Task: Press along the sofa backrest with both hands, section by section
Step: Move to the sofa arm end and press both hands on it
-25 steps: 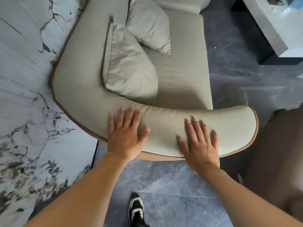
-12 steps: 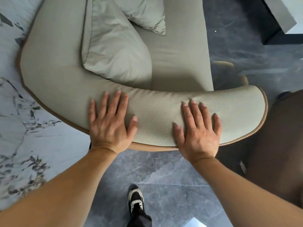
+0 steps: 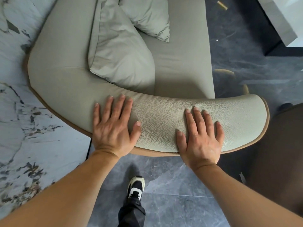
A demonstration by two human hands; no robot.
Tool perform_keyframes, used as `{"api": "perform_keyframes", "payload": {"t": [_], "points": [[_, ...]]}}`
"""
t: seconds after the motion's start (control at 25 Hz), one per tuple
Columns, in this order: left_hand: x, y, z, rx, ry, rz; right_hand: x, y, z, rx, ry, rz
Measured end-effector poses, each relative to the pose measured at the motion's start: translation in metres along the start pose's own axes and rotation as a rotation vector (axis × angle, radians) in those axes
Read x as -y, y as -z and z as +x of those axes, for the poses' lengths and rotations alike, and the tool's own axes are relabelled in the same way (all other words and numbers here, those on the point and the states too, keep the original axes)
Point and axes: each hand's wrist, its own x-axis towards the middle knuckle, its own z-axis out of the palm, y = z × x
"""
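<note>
A grey-green sofa with a curved, pebbled backrest (image 3: 160,122) runs across the middle of the view, edged in tan piping. My left hand (image 3: 113,126) lies flat on the backrest's left-centre part, fingers spread and pointing toward the seat. My right hand (image 3: 200,136) lies flat about a hand's width to the right, palm over the near edge, fingers apart. Neither hand holds anything. The backrest's rounded end lies to the right of my right hand.
Two loose cushions, a large one (image 3: 119,51) and a smaller one (image 3: 149,15), rest on the seat (image 3: 182,63). A marble wall (image 3: 19,128) flanks the left. A dark brown chair (image 3: 278,153) stands at right, a low table (image 3: 282,18) at far right. My shoe (image 3: 135,187) is on the grey floor.
Both hands stay flat on the backrest at about the same spots, the left now a little further left. The view has shifted slightly; the sofa looks closer and lower in frame than a second ago.
</note>
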Motion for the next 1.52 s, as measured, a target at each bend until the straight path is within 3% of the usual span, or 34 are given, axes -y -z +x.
{"api": "perform_keyframes", "payload": {"t": [1.0, 1.52], "points": [[-0.002, -0.020, 0.071, -0.079, -0.007, -0.012, -0.004, -0.011, 0.072, -0.029, 0.011, 0.019], [-0.003, -0.015, 0.072, 0.036, -0.002, -0.016, -0.005, -0.008, 0.072, 0.020, 0.002, 0.023]]}}
